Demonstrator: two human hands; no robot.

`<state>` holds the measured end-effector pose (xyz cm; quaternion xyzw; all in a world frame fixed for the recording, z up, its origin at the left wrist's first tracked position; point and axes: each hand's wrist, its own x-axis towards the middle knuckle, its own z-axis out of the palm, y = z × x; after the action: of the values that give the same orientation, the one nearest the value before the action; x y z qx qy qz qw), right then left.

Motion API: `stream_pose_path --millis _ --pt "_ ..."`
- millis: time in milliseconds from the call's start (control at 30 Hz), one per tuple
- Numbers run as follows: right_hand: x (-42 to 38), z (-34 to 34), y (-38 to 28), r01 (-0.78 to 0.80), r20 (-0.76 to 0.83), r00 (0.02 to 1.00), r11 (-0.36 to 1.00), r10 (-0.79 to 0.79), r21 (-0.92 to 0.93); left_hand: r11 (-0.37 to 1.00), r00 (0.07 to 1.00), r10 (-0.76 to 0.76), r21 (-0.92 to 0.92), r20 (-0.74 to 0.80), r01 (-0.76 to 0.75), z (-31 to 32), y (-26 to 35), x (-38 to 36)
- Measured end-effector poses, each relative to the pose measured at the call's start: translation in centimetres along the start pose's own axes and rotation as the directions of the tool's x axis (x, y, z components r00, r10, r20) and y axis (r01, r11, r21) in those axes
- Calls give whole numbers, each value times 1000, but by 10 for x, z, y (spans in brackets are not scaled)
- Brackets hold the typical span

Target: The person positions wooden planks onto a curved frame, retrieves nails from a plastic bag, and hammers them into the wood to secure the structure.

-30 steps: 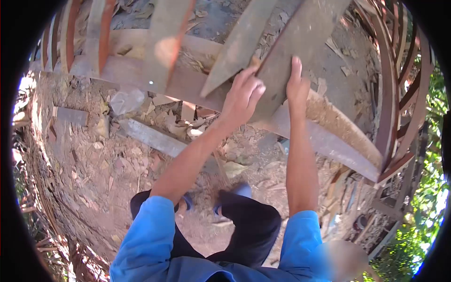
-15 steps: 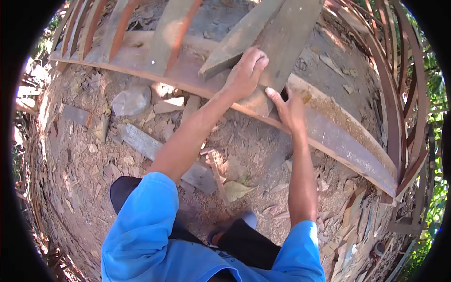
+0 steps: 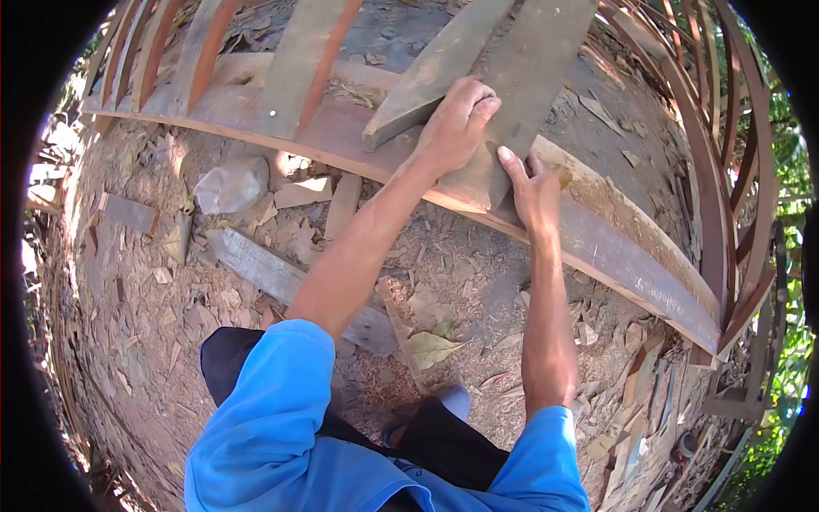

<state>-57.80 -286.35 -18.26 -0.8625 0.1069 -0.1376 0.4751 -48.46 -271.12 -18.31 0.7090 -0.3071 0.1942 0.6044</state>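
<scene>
A wide grey-brown plank runs away from me, its near end resting across a long curved beam. My left hand is closed around the plank's left edge, knuckles up, with the fingertips partly hidden. At the right edge, my right hand grips near the plank's end; its thumb lies on the top face and the other fingers are out of sight behind. Just left of my left hand, a second plank with an angled end also lies over the beam.
Several wooden ribs cross the beam at the upper left. More curved ribs rise on the right. Wood offcuts, a pale crumpled lump, dry leaves and shavings cover the ground around my feet.
Both hands have shifted slightly to the right along with the near end of the wide plank, still holding it. The view has moved a little too.
</scene>
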Motion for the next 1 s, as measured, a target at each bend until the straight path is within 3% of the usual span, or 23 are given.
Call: stream_pose_path --millis 133,633,767,867,967,1000 --pt "-6 0 -7 59 -10 998 998 -59 -28 1000 999 -29 -9 -26 29 1 3 -2" --pt "-7 -4 -7 31 29 999 997 -29 -69 1000 999 0 9 -45 1 3 -2 -4" --pt "-9 -7 -11 121 39 993 970 -115 -210 999 998 -40 -19 -55 39 4 -3 -5" --pt "-6 -9 -6 229 20 972 913 -236 -338 991 992 61 127 -106 -48 -13 12 -17" --pt "-12 -6 -8 216 -28 970 904 -243 -369 986 985 -169 2 -16 170 -52 52 -37" --pt "-14 -7 -10 203 -27 973 906 -229 -373 968 966 -240 -46 100 245 -55 54 -40"
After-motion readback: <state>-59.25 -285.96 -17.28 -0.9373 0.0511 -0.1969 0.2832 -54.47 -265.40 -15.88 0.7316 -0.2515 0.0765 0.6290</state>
